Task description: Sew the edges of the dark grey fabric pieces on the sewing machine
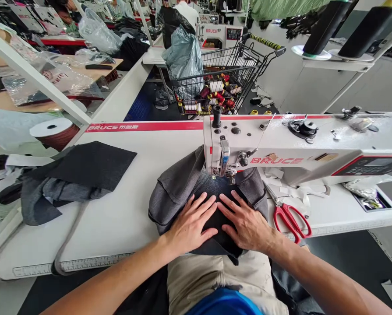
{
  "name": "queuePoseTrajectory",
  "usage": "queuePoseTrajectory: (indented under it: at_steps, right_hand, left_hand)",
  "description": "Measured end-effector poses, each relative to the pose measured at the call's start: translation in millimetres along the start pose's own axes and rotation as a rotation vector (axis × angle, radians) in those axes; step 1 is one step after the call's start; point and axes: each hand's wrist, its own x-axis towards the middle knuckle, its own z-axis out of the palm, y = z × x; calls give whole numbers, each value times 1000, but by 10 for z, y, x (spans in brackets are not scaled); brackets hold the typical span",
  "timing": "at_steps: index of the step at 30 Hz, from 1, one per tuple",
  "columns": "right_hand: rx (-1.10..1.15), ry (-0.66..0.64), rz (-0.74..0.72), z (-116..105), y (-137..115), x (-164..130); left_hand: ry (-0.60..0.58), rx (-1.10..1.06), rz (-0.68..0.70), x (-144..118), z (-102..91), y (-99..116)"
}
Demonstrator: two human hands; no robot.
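Bright, diffuse light falls from above, whitening the tabletop (pixel 143 175) and leaving a sheen along the sewing machine (pixel 314 135) toward 3 o'clock. Near the dial's centre, a paler patch shows on the dark cloth (pixel 212 186) (between the left hand (pixel 194 218) and the right hand (pixel 246 218), both crisp, it sinks nearly to black). At 10 o'clock the clear plastic bag (pixel 51 81) catches glints, and distant detail softens. Wide-angle stretching tilts the thread cones (pixel 327 28) outward at 2 o'clock.
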Motion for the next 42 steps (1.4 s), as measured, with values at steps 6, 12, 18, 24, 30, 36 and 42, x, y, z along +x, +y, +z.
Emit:
queuePoseTrajectory:
  at_steps: [6,12,18,24,30,36,42]
  right_hand:
    - [44,-60,41,-62,3,-55]
    - [40,-73,67,-54,46,23]
    - [30,-49,86,-18,123,122]
    - [8,-28,102,-18,189,221]
    - [-1,-68,168,-87,216,327]
    - [-32,-117,201,-164,255,435]
    - [-52,-119,199,-190,325,526]
  left_hand:
    - [-23,-6,-4,-16,-36,-37]
    - [-47,-1,-7,47,-36,-128]
    - [-49,6,8,131,-31,-257]
    - [-25,-18,16,220,-36,-366]
    - [25,-34,5,306,-31,-450]
    - [32,-26,4,391,-39,-532]
    - [19,-13,-1,480,-57,-603]
